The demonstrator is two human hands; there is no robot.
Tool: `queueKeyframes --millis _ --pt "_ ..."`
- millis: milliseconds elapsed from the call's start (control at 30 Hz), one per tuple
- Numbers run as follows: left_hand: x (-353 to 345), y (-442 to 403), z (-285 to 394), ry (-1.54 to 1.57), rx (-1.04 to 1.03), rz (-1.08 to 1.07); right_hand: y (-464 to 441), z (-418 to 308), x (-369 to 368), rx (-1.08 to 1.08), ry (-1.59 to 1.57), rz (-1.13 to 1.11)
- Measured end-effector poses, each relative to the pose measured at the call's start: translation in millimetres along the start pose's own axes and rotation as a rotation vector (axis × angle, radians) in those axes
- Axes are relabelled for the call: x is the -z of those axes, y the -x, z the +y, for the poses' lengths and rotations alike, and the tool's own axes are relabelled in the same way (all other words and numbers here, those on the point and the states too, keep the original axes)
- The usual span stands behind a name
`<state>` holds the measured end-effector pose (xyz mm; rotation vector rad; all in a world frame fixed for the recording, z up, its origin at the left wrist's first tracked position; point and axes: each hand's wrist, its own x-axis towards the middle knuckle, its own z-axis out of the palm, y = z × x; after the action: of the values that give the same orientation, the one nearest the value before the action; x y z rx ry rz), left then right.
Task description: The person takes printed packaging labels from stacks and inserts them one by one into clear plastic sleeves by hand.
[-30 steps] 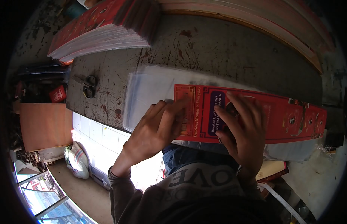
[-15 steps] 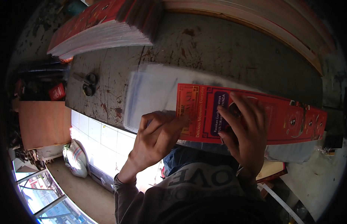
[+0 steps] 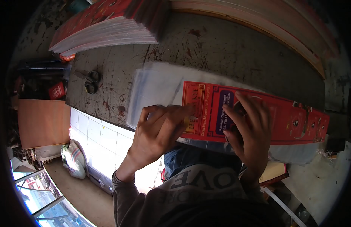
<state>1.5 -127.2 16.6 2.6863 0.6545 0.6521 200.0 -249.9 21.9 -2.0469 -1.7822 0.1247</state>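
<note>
A long red printed sheet with gold and blue lettering panels lies across a stack of clear plastic sleeves on the dark worktable. My left hand is closed at the sheet's left end, its fingertips on the gold panel; its thumb is partly hidden. Over the middle of the sheet, my right hand has its fingers spread, with fingertips and thumb resting on the printed surface. Whether the sheet is inside a sleeve I cannot tell.
A tall stack of red printed sheets stands at the table's far left. Black-handled scissors lie near the left edge of the scratched worktable. A wooden-edged stack runs along the back. A white sack sits on the floor.
The view has shifted slightly. The red sheet's left end sits a little further right and higher in view. Both hands stay on the sheet in much the same pose.
</note>
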Motion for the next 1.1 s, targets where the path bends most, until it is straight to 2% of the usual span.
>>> queueKeyframes --millis 200,700,800,1100 --pt "13 -26 -6 -0.107 -0.203 -0.116 0 0 -1 0.009 -0.009 0.026" --pt "14 -41 2 -0.188 -0.295 -0.139 1 0 -1 -0.003 -0.006 0.010" --pt "17 -43 -1 -0.116 -0.262 -0.179 0 -1 0 0.001 -0.002 0.010" --pt "21 -44 4 -0.158 -0.250 -0.186 1 0 -1 0.003 -0.013 0.021"
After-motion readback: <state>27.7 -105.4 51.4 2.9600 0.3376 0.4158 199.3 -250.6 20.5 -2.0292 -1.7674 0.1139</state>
